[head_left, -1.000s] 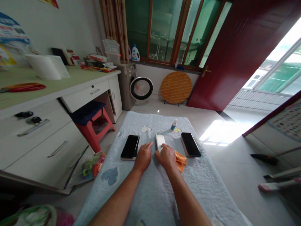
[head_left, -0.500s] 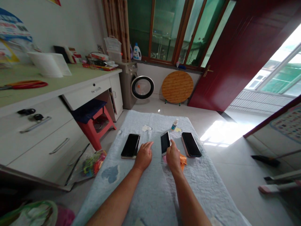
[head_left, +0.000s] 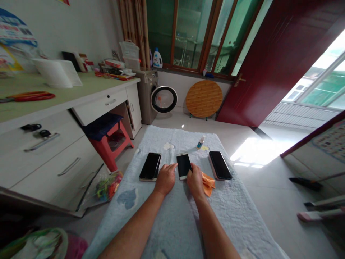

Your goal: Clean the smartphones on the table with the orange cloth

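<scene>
A white-framed smartphone (head_left: 184, 166) with a dark screen lies between my hands, at or just above the cloth. My right hand (head_left: 195, 178) grips its right edge, thumb side towards the screen. On the other side my left hand (head_left: 166, 177) rests on the cloth, fingers stretched out, fingertips at the phone's left edge; whether they touch it I cannot tell. Left of that hand lies a stack of dark-screened phones (head_left: 150, 166). Beside my right wrist is a crumpled orange cloth (head_left: 208, 184). Further right lies another phone stack (head_left: 220, 165).
A small spray bottle (head_left: 200, 142) stands upright near the far edge of the cloth-covered table (head_left: 172, 223). To the left are a red stool (head_left: 113, 144) and a white desk (head_left: 104, 104). Behind stand a washing machine (head_left: 147, 97) with its door ajar and a round wooden tabletop (head_left: 204, 99).
The smartphone has moved left with my right hand and turned from tilted to nearly flat, coming up to my left fingertips. More of the orange cloth shows. My left hand has barely moved.
</scene>
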Demonstrator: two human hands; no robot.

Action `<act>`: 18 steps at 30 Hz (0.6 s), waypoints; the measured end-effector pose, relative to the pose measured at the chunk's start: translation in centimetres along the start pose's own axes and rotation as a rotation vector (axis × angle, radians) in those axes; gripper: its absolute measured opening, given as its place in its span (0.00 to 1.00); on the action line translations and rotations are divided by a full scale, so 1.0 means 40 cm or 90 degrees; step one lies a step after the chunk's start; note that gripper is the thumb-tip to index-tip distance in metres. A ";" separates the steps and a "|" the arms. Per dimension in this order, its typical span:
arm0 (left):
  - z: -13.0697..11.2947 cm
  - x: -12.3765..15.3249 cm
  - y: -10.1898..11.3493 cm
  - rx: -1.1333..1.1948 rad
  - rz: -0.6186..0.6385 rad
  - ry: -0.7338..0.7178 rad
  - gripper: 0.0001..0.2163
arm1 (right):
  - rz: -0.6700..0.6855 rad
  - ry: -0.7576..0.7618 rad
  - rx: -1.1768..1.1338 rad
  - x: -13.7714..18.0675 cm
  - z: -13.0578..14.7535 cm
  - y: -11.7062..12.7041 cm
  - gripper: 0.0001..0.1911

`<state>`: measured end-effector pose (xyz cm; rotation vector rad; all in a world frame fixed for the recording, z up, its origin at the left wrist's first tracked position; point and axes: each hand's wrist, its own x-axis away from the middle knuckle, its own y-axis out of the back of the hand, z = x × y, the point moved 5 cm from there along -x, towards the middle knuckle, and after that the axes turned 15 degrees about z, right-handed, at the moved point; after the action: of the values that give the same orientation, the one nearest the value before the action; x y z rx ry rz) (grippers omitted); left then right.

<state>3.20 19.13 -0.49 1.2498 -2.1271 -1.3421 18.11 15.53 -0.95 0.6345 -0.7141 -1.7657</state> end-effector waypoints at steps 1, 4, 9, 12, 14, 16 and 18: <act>0.000 0.000 0.000 -0.004 0.006 0.007 0.22 | 0.000 -0.002 0.029 0.003 0.004 -0.001 0.24; 0.000 0.000 0.000 -0.011 0.020 0.020 0.23 | 0.018 -0.005 0.105 0.014 0.020 -0.010 0.25; 0.004 0.000 -0.001 0.005 0.017 0.023 0.23 | 0.041 -0.021 0.223 0.032 0.062 -0.016 0.30; 0.007 -0.001 -0.001 0.016 0.006 0.022 0.23 | 0.042 -0.045 0.262 0.038 0.080 -0.017 0.36; 0.009 -0.001 -0.001 0.021 0.000 0.022 0.23 | 0.043 -0.066 0.276 0.040 0.084 -0.020 0.38; 0.010 -0.002 -0.001 0.022 -0.002 0.022 0.23 | 0.047 -0.079 0.281 0.039 0.084 -0.021 0.38; 0.010 -0.002 -0.001 0.021 -0.002 0.020 0.24 | 0.050 -0.083 0.282 0.035 0.086 -0.019 0.37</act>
<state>3.00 19.40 -0.71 1.2793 -2.1342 -1.2847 14.76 14.91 0.71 0.7776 -1.2234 -1.5954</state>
